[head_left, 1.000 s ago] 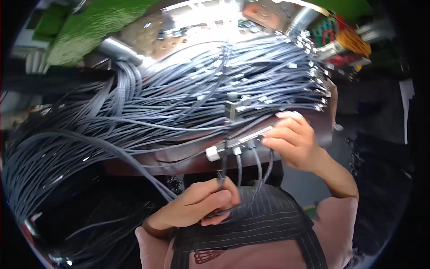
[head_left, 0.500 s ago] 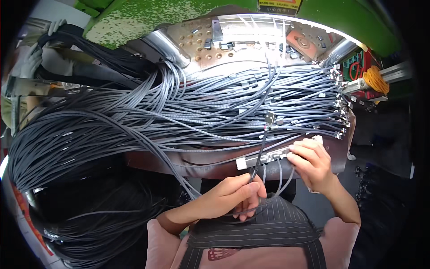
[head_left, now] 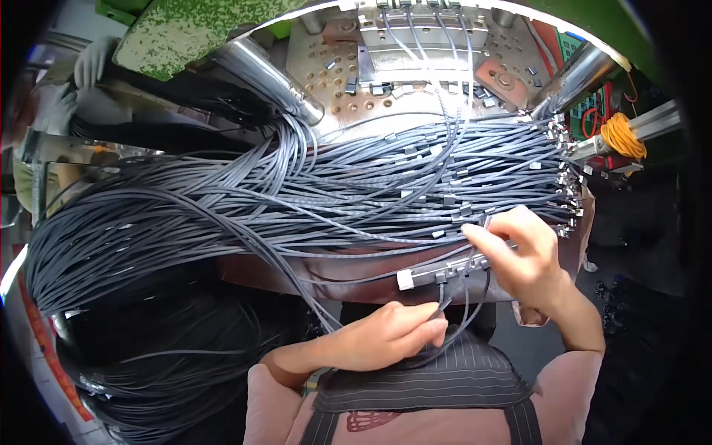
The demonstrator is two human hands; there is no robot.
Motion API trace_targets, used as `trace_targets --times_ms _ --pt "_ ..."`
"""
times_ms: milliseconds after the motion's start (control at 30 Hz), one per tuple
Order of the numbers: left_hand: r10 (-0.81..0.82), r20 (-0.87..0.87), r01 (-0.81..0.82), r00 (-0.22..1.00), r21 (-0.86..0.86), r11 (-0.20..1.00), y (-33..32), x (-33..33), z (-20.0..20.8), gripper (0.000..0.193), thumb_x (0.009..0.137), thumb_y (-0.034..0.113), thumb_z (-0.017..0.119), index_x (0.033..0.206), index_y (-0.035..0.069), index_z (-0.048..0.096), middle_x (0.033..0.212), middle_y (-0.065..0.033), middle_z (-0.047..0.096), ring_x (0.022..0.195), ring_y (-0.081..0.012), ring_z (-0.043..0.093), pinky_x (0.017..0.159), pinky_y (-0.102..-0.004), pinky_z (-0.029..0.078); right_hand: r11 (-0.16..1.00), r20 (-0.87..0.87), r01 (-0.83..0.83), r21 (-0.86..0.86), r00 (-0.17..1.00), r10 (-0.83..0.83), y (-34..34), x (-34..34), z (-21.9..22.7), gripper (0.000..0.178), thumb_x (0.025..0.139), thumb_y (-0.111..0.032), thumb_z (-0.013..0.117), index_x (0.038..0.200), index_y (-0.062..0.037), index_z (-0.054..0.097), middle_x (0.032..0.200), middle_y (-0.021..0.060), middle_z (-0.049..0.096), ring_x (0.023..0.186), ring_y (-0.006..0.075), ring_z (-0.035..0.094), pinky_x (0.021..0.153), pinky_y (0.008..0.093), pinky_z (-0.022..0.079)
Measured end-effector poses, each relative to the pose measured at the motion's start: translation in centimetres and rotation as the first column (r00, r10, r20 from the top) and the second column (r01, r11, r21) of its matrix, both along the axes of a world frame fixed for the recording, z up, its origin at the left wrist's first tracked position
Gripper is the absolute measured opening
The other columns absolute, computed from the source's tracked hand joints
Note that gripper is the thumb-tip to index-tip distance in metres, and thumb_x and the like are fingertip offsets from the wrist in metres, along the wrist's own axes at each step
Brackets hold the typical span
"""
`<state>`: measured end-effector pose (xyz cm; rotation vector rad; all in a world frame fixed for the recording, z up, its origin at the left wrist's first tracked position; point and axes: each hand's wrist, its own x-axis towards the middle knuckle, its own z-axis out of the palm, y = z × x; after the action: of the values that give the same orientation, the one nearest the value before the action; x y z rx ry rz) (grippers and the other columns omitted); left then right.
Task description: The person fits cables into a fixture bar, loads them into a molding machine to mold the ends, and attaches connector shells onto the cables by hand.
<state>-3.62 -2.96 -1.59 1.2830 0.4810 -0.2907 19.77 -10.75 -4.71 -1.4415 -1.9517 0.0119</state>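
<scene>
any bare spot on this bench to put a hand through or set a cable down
Little. A bare strip of brown bench edge lies below the grey cable bundle, left of the metal fixture bar. The perforated metal plate above the bundle has some bare patches. It is crowded around the right hand, and the left hand pinches cable ends.

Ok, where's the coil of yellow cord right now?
In the head view, the coil of yellow cord hangs at the upper right, on a metal rail beyond the grey cable ends.

I am in a factory, at a cable assembly station: a thick bundle of grey cables [head_left: 297, 200] lies across my bench, a green machine [head_left: 193, 30] with a steel plate [head_left: 437, 67] and metal columns [head_left: 271, 70] stands behind it.
</scene>
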Motion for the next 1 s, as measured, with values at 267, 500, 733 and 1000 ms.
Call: trace_targets --times_ms 267,500,733,1000 --pt "-0.099 0.224 -0.004 0.970 0.419 0.908 0.2 -1.7 1.4 0.018 0.096 0.013 0.059 0.105 -0.002 0.065 0.091 -0.0117 0.072 0.073 -0.0238 0.071 0.063 -0.0294 0.055 0.968 0.090 0.232 -0.092 0.971 -0.224 -4.7 1.7 -0.5 0.038 0.063 0.007 0.069 0.100 -0.0016 0.069 0.089 0.0104 0.058 0.073 0.0255 0.061 0.061 0.0333 0.052" --pt "-0.003 0.187 -0.026 0.982 0.150 0.988 1.0 -0.2 2.6 0.020 0.096 0.013 0.057 0.102 -0.004 0.068 0.062 -0.0046 0.063 0.051 -0.0144 0.062 0.051 -0.0256 0.046 0.942 -0.011 0.333 -0.046 0.943 -0.334 -5.5 1.1 -2.2 0.042 0.063 0.010 0.069 0.103 -0.0038 0.068 0.094 0.0091 0.060 0.076 0.0239 0.061 0.059 0.0327 0.051" --pt "-0.088 0.147 0.067 0.985 0.141 0.988 0.7 0.4 1.5 0.017 0.100 0.011 0.054 0.105 -0.002 0.063 0.086 -0.0141 0.069 0.062 -0.0239 0.067 0.057 -0.0285 0.051 0.982 -0.181 0.050 -0.184 0.980 -0.084 -5.3 2.7 -3.4 0.032 0.069 0.010 0.067 0.098 -0.0024 0.064 0.095 0.0096 0.065 0.086 0.0307 0.064 0.077 0.0401 0.053" --pt "0.005 0.100 -0.017 0.995 0.114 0.993 0.3 -0.6 0.1 0.019 0.098 0.010 0.056 0.113 -0.001 0.061 0.080 -0.0120 0.065 0.060 -0.0193 0.063 0.058 -0.0271 0.050 0.998 -0.258 0.013 -0.063 0.966 -0.029 -5.6 2.3 -5.9 0.030 0.068 0.010 0.066 0.094 -0.0048 0.063 0.095 0.0102 0.069 0.084 0.0299 0.066 0.089 0.0473 0.053"
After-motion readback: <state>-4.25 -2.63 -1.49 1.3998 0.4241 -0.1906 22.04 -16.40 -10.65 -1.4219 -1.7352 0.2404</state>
